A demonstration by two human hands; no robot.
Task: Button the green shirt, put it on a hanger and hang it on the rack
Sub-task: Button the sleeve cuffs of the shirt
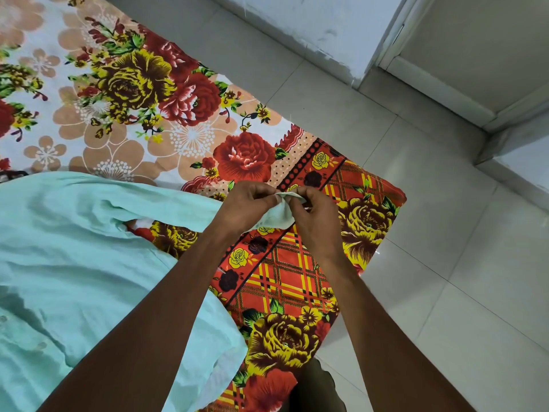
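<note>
The green shirt [77, 248] lies spread flat on the floral bedsheet [142, 93], its body filling the lower left of the bed, and one sleeve [166, 208] runs out from the body toward the sheet's plaid-bordered corner. Right at the end of that sleeve, both hands are busy on the cuff [280, 211]. The left hand [248, 205] pinches the cuff's edge from the shirt's side, fingers curled tight around the fabric; the right hand [316, 214] meets it from the far side, thumb and fingertips nipping the same bit of cloth. The button itself is hidden between the fingers, so whether it is through its hole cannot be told.

On the shirt's front, low by the left edge of view, a couple of pale buttons [41, 346] sit on the placket, which appears closed there, though that part is too blurred to be sure. So the buttoning stage looks to be in hand, with this cuff the present job.

Beyond the sheet's corner lies pale tiled floor [430, 233]. No hanger and no rack are in view, so hanging is all still ahead.
</note>
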